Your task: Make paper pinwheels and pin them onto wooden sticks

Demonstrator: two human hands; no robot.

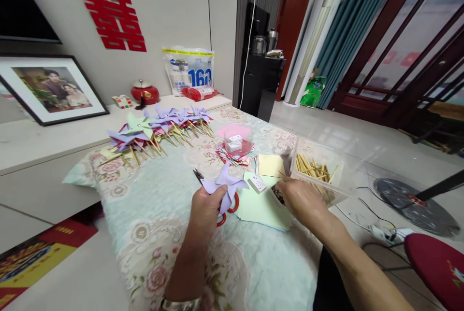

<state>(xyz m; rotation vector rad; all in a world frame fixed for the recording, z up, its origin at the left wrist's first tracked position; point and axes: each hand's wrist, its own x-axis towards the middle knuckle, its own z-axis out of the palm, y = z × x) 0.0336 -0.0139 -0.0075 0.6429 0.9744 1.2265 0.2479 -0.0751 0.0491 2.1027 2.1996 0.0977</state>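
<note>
My left hand [206, 209] holds a folded lilac paper pinwheel [225, 185] above the flowered cloth [163, 233]. Red-handled scissors [228, 208] lie under it, blades pointing left. My right hand [302, 200] reaches down at the near edge of a clear plastic box [319, 156] full of wooden sticks [313, 170]; its fingertips are hidden, so I cannot tell what they pinch. Pale green and yellow paper sheets [263, 204] lie between my hands, with a small white card [257, 183] on top.
A row of finished pinwheels on sticks [159, 130] lies at the far left of the cloth. A small clear tub [238, 141] stands on coloured paper squares. A red stool [438, 262] and a fan base [416, 204] stand on the floor at right.
</note>
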